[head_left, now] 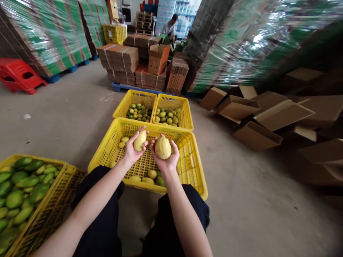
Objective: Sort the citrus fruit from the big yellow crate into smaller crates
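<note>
Over a large yellow crate [199,178], both my hands hold a pale yellow fruit each. My left hand [131,150] has its fingers curled round an oblong yellow fruit [140,140]. A rounder, bumpy yellow fruit [163,148] rests in the upturned palm of my right hand [168,162], fingers wrapped about its sides. The two hands are close together but apart. Inside the large crate lie several yellow fruits [152,174] near its front edge, a green one [160,181], and a few more yellow ones [124,139] at the left.
Two smaller yellow crates [120,107] [187,114] of mixed fruit stand just beyond. At the left are a crate of green fruit [64,167] and a red stool [21,75]. Cartons [261,137] lie at the right; stacked cardboard [123,59] and a person [169,28] are behind.
</note>
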`<state>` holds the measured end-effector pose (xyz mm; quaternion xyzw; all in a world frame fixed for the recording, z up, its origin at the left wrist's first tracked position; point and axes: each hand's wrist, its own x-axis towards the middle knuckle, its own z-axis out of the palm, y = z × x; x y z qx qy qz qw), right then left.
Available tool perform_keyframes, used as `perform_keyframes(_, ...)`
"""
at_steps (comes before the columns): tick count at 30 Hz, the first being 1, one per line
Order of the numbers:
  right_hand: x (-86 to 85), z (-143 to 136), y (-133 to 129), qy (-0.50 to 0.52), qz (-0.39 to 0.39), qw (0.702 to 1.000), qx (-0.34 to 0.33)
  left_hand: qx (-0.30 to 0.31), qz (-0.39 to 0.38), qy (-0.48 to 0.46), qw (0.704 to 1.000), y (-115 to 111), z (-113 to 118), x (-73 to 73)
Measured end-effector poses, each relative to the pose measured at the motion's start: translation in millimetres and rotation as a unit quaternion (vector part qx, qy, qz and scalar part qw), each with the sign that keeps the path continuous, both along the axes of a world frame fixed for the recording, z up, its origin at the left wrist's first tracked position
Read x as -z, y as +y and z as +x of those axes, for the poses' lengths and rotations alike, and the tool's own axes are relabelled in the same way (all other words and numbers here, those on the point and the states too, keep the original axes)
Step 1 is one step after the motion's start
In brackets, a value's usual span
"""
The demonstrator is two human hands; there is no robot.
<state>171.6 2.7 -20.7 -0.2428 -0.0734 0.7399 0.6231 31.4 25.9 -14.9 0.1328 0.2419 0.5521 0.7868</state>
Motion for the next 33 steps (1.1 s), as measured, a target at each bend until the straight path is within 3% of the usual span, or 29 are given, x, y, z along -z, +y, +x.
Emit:
perform_keyframes(6, -3.4, -3, -3, 0.063, -0.010, 0.997, 0.038, 0.042, -0.015, -0.078, 0.996, 0, -5, 5.6)
perform_keyframes(13, 3.4, -5, 0, 0.012, 0.025, 0.996, 0.086, -0.068, -0.073, -0.107, 0.989, -6, 17, 15.8)
perform_keyframes(17, 13.1, -9, 5, 0.010, -0.001, 0.993, 0.120, -0.081, -0.106, -0.132, 0.982, -7, 24, 21.2)
perform_keyframes(27, 20.3, -19, 10, -0.002, -0.023, 0.993, 0.112, -0.063, -0.073, -0.089, 0.991, -5, 21, 23.9)
perform_keyframes(33, 11.7, -14, 4, -0.024, 0.043, 0.996, 0.077, -0.038, -0.054, -0.072, 0.995, -7, 16, 16.8)
